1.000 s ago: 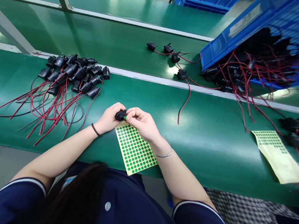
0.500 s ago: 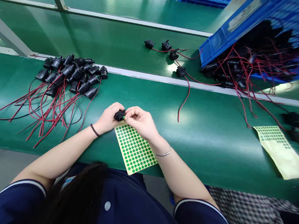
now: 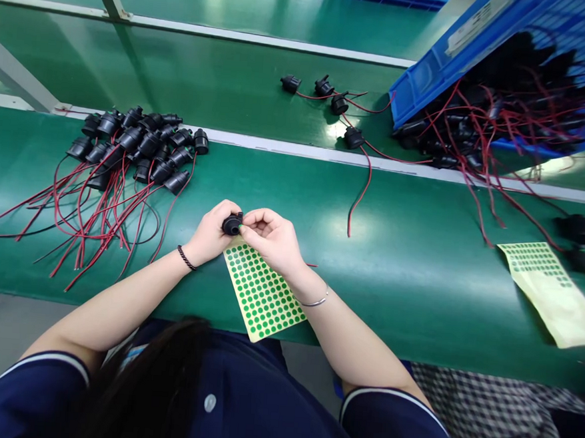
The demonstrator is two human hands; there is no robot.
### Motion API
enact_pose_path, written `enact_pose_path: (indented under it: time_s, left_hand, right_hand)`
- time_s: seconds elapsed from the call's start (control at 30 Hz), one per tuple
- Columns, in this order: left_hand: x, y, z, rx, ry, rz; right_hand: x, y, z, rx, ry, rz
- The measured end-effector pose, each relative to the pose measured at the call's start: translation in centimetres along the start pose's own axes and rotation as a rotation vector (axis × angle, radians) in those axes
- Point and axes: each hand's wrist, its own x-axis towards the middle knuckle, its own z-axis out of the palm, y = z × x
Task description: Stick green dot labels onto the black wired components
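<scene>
My left hand (image 3: pixel 215 231) is wrapped round a small black buzzer (image 3: pixel 231 225), holding it just above the table. Thumb and forefinger of my right hand (image 3: pixel 272 239) are pinched together at the buzzer's right side. A green dot sticker (image 3: pixel 240 227) shows at those fingertips, touching or very close to the buzzer; I cannot tell how far it is stuck down. Under both hands lies a pale yellow sheet of green dot stickers (image 3: pixel 261 297), partly covered by my right hand and wrist. A red wire end (image 3: pixel 312 266) pokes out beyond my right wrist.
Left on the green table (image 3: pixel 408 280) is a pile of black buzzers (image 3: pixel 145 143) with red and black wires. Several loose buzzers (image 3: pixel 339 103) lie farther back. A tilted blue crate (image 3: pixel 422 78) of wired buzzers stands at right, near a partly used sticker sheet (image 3: pixel 548 290).
The hands and the buzzer have barely moved, with the right fingertips still at its side. The red wire end has come into sight beside the right wrist. The view has shifted slightly.
</scene>
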Motion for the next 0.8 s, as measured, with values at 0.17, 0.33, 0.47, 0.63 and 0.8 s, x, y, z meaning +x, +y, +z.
enact_pose_path:
  time_s: [0.17, 0.33, 0.47, 0.63, 0.8]
  left_hand:
    - [0.0, 0.0, 0.0, 0.013, -0.007, -0.014]
    - [0.2, 0.3, -0.1, -0.024, 0.005, -0.036]
    - [0.1, 0.8, 0.0, -0.149, 0.036, -0.151]
    - [0.0, 0.9, 0.3, -0.245, 0.021, -0.215]
    - [-0.1, 0.7, 0.3, -0.249, 0.002, -0.238]
  right_hand:
    - [-0.1, 0.0, 0.0, -0.005, 0.008, 0.002]
    - [-0.2, 0.1, -0.1, 0.006, -0.022, 0.002]
    - [-0.3, 0.2, -0.4, -0.032, 0.002, -0.109]
    - [-0.4, -0.2, -1.0, -0.352, 0.065, -0.377]
    - [-0.4, -0.5, -1.1, -0.470, 0.058, -0.497]
